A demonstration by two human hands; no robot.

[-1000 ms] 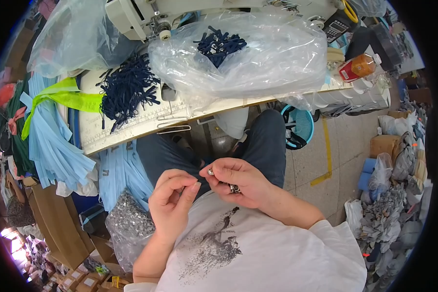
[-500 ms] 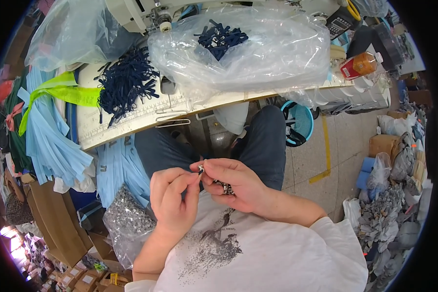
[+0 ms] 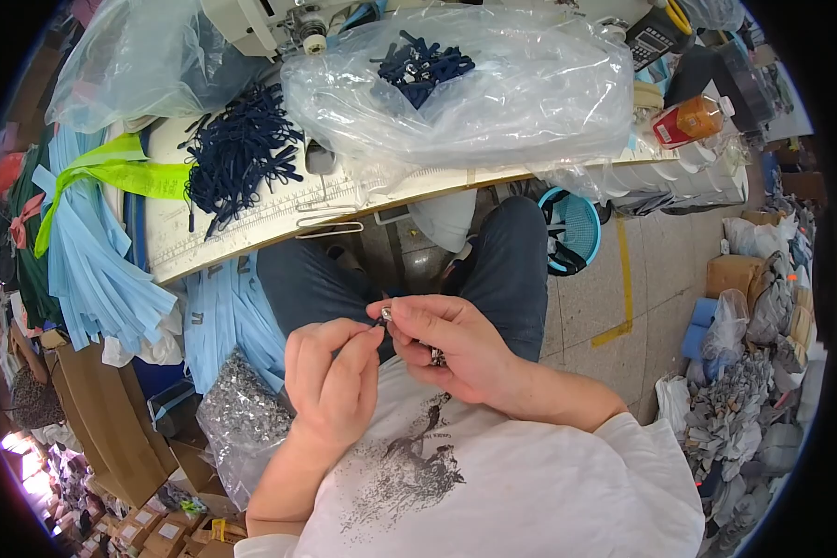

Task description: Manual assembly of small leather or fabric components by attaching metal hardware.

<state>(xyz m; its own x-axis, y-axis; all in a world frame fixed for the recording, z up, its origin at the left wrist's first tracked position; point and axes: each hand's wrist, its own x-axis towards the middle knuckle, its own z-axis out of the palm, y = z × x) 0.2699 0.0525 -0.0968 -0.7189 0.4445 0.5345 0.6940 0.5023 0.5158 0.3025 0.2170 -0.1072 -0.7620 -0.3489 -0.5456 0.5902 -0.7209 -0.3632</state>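
Note:
Over my lap, my left hand (image 3: 333,377) pinches the tip of a thin dark cord (image 3: 378,323) between thumb and fingertips. My right hand (image 3: 460,346) holds a small silvery metal piece (image 3: 387,315) between thumb and forefinger, right against that cord tip. More small metal pieces (image 3: 436,356) show under its curled fingers, partly hidden in the palm. Whether the cord passes through the metal piece is too small to tell. A pile of navy looped cords (image 3: 242,158) lies on the table, and a clear bag (image 3: 530,102) bears a smaller heap of navy cords with metal bits (image 3: 423,70).
The sewing table (image 3: 172,246) with a machine (image 3: 251,23) stands before my knees. Light-blue strips (image 3: 102,260) hang at its left, above a bag of small metal pieces (image 3: 246,409). A drink bottle (image 3: 688,123) lies at the right end; a blue basket (image 3: 578,232) is below.
The metal piece in my right fingertips has turned and shifted slightly, and the right fingers have closed more over the metal pieces in the palm. The left hand keeps its pinch.

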